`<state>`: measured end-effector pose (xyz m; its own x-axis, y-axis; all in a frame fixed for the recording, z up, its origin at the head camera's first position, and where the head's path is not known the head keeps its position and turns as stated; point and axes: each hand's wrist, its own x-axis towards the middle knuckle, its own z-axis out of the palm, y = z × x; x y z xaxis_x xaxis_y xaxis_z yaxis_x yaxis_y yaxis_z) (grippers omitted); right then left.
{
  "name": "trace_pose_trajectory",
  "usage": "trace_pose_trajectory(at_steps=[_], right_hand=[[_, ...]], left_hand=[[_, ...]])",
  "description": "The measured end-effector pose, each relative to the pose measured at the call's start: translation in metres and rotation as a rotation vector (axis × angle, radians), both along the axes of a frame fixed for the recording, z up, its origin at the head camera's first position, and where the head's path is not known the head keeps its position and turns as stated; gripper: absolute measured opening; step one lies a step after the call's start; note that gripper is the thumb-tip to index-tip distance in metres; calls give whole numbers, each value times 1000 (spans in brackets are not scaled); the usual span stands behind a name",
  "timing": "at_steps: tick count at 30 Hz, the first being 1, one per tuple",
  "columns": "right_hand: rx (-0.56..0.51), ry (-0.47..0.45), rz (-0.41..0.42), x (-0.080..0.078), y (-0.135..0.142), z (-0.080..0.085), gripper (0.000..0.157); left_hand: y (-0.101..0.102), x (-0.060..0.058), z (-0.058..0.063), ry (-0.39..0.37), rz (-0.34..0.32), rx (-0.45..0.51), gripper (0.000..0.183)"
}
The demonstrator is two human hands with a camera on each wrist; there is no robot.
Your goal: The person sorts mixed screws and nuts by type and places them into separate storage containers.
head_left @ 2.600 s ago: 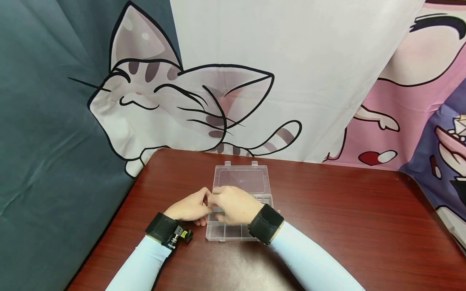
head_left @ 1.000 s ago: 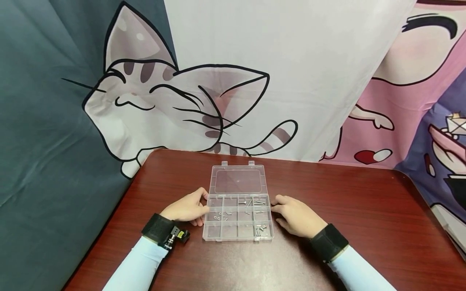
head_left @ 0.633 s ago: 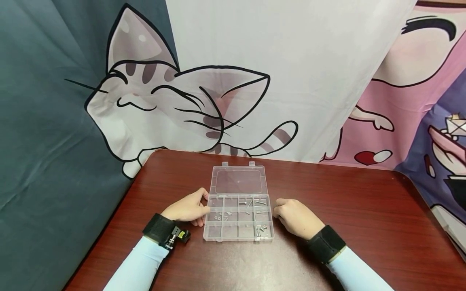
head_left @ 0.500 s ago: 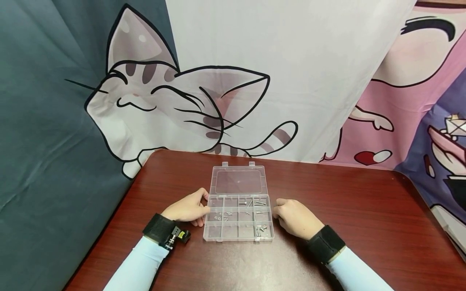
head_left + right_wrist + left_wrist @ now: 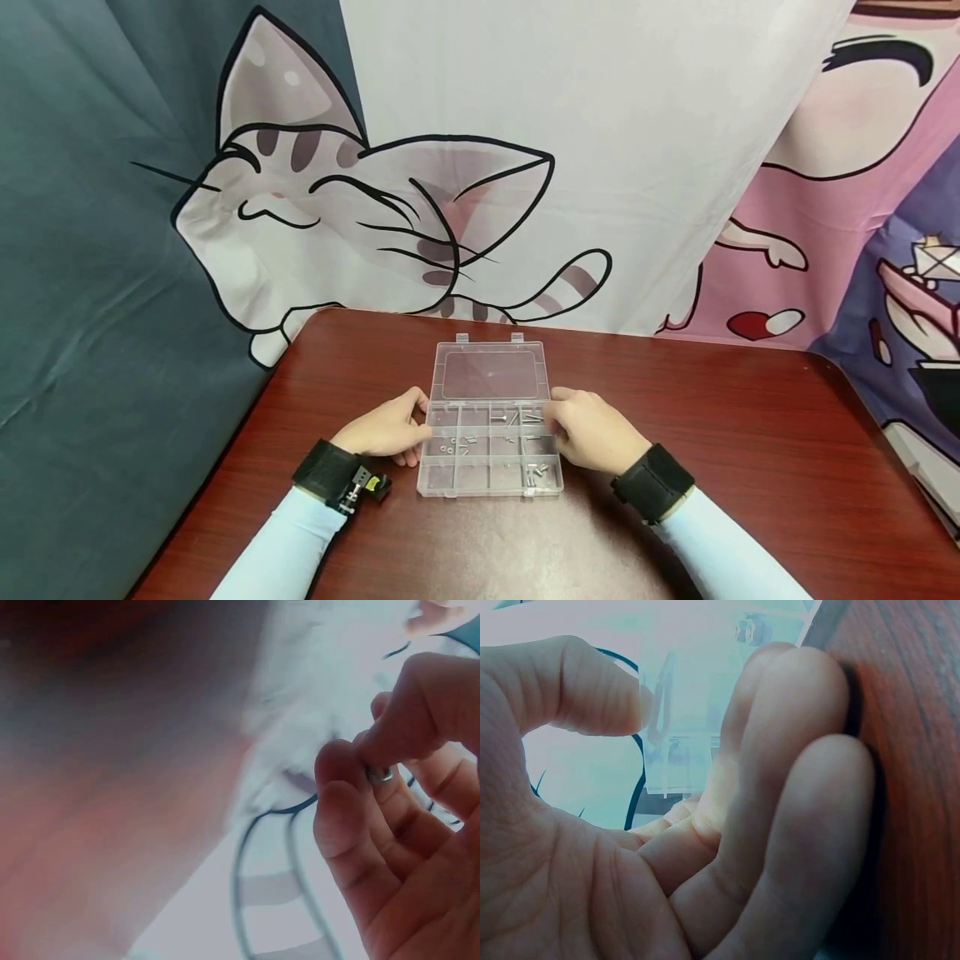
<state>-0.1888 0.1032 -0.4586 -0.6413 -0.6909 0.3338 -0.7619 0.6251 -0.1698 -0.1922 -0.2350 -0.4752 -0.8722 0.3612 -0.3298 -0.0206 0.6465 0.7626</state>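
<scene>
A clear plastic compartment box (image 5: 474,479) lies on the table with its lid (image 5: 491,373) folded back. At its left wall my left hand (image 5: 382,427) holds on; in the left wrist view the thumb (image 5: 604,694) meets the clear wall and the fingers bend along its side, low by the table. My right hand (image 5: 596,429) is over the box's right edge, beside the back right compartment. Between its thumb and fingertips it pinches a small shiny metal piece (image 5: 381,775), only a rounded end showing. Screws (image 5: 533,418) lie in the right compartments.
Small nuts (image 5: 450,450) and short metal pieces are in the middle row's left compartments. More short screws (image 5: 537,473) lie in the front right one. The brown table (image 5: 735,450) extends to both sides, and a printed cat curtain (image 5: 487,108) hangs behind its back edge.
The right hand went from beside the left hand, over the box, to the table on the right, where its fingers closed; now it has risen over the box's right edge. The left hand stayed put.
</scene>
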Motion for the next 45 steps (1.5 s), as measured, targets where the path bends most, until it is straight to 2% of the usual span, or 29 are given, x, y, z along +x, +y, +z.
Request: trace_pose_trajectory(at_steps=[7, 12, 16, 25, 35, 40, 41, 42, 45], right_hand=[[-5, -50, 144, 0, -53, 26, 21], [32, -75, 224, 1, -87, 33, 20], [44, -71, 265, 2, -101, 35, 21], [27, -90, 270, 5, -95, 35, 23], [1, -92, 252, 6, -85, 35, 25], [48, -90, 250, 8, -87, 33, 20], [78, -93, 247, 9, -86, 32, 29], [113, -97, 239, 11, -85, 31, 47], [209, -121, 206, 17, -80, 29, 108]], left_hand=[[-1, 0, -3, 19, -6, 5, 34], [2, 0, -5, 39, -15, 7, 34], [8, 1, -6, 54, -38, 30, 36], [28, 3, -11, 130, -109, 50, 33], [40, 9, -11, 160, -101, 18, 36], [39, 11, -14, 155, -97, 41, 39], [39, 12, -14, 160, -103, 47, 41], [39, 12, -15, 163, -110, 53, 41], [39, 11, -16, 174, -128, 63, 40]])
